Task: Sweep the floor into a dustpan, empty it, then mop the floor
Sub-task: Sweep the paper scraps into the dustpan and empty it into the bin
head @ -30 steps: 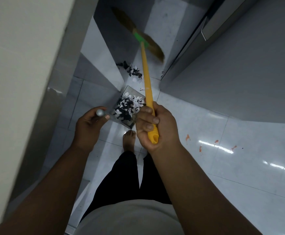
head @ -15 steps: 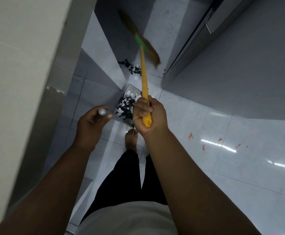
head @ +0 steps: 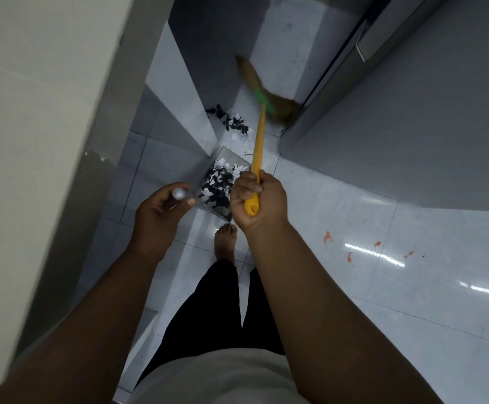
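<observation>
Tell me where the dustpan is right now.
Head view, centre: the left hand holds the dustpan by its handle, just left of the broom stick, between the bare foot and the loose scraps.

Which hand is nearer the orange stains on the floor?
Right. The right hand, gripping the broom, is just left of the orange stains. The left hand, holding the dustpan by its handle, is farther left, beyond the right hand.

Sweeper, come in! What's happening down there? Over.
Left hand grips dustpan, right hand grips broom. Scraps in dustpan; another pile on floor ahead. Nothing blocking it.
</observation>
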Demonstrator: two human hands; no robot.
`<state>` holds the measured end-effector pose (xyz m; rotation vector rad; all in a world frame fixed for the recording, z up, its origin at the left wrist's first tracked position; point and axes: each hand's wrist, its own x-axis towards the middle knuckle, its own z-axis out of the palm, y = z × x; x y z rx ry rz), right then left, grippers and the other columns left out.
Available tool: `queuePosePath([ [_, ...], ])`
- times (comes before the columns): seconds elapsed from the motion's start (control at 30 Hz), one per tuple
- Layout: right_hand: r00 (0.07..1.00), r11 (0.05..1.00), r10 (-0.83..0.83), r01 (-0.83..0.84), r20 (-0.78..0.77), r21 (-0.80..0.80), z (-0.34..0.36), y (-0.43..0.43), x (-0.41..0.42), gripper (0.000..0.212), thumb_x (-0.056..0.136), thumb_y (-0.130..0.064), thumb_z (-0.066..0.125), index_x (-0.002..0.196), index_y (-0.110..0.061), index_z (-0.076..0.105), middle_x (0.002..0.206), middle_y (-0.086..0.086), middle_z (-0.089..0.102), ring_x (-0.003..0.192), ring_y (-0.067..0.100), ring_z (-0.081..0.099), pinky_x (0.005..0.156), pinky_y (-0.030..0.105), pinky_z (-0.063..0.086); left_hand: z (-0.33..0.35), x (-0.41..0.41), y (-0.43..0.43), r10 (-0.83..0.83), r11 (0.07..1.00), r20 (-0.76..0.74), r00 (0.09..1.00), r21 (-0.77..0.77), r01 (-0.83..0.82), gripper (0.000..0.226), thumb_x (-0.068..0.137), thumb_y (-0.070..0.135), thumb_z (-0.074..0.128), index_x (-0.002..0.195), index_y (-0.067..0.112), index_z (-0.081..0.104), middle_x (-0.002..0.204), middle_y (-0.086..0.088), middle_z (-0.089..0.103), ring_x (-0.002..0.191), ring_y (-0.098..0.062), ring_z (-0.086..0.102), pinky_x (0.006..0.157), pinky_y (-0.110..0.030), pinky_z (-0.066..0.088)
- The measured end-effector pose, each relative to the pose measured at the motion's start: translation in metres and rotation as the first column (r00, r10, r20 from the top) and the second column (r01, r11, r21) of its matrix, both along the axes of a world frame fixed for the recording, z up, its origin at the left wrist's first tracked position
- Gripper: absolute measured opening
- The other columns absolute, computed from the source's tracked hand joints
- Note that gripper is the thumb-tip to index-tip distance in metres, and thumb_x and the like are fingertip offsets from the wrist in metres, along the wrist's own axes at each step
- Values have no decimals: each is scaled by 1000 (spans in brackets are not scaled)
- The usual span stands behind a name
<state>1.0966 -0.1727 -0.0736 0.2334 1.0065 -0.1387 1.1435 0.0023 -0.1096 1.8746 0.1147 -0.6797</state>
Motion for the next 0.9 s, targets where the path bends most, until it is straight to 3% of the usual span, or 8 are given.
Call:
queuePosePath([
  [0.1, 996, 997, -59, 56, 69, 52, -2, -3, -2, 32, 103, -23, 32, 74, -13, 42, 42, -3, 41, 29, 4, 35, 29, 13, 30, 0, -1, -1, -6, 1000, -1, 1000, 2, 6, 27, 87, -5, 69, 113, 2, 67, 96, 2, 66, 87, 4, 64, 81, -11, 51],
  [0.37, 987, 998, 59, -55, 147, -34, 27, -10, -34, 37, 105, -29, 31, 74, -12, 44, 43, -3, 42, 29, 5, 34, 27, 15, 29, 0, -1, -1, 5, 1000, -9, 1000, 3, -5, 29, 87, -5, 69, 115, -2, 66, 94, 4, 64, 83, 9, 63, 78, -8, 50],
  [0.63, 998, 999, 40, -41, -46, -7, 5, -14, -12, 36, 105, -26, 32, 74, -13, 43, 43, -4, 39, 29, 5, 33, 28, 15, 29, -1, -4, 1, -9, 1000, -7, 1000, -18, 9, 26, 87, -6, 68, 110, 5, 67, 94, 5, 67, 87, 5, 65, 81, -11, 51],
  [0.77, 999, 997, -32, 31, 8, 67, 15, 5, -18, 31, 104, -23, 33, 77, -12, 43, 46, -3, 42, 29, 4, 36, 27, 16, 30, -2, -5, 0, -3, 1000, 5, 1000, -23, 3, 29, 87, -7, 68, 115, -2, 66, 95, 0, 65, 84, 7, 64, 79, -10, 51],
  [0.9, 992, 992, 104, -108, 73, 57, 41, 16, -52, 37, 104, -29, 35, 73, -11, 45, 43, -3, 38, 28, 6, 33, 26, 16, 30, -1, -4, 0, 6, 1000, -17, 1000, -26, -7, 28, 86, -7, 68, 114, -1, 67, 90, 8, 67, 83, 8, 65, 78, -8, 50],
])
